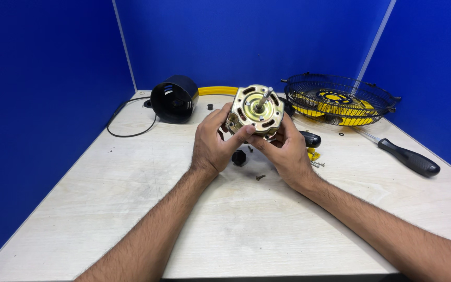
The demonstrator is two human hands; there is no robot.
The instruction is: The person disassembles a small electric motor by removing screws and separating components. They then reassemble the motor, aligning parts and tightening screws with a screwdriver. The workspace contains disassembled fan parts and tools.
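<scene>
A round metal fan motor (258, 109) with a brass-coloured face and a steel shaft pointing up is held above the table between both hands. My left hand (212, 143) grips its left side, thumb pressed on the lower front rim. My right hand (287, 149) cups its right and underside. A small black knob (239, 157) lies on the table just below the hands, and a loose screw (260, 177) sits a little nearer me.
A black motor housing (175, 98) with a black cable (126, 125) stands at the back left. A black wire fan guard (340, 99) holding yellow blades sits back right. A black-handled screwdriver (405, 155) lies right. Small yellow parts (313, 154) lie by my right hand. Blue walls enclose the table (105, 209).
</scene>
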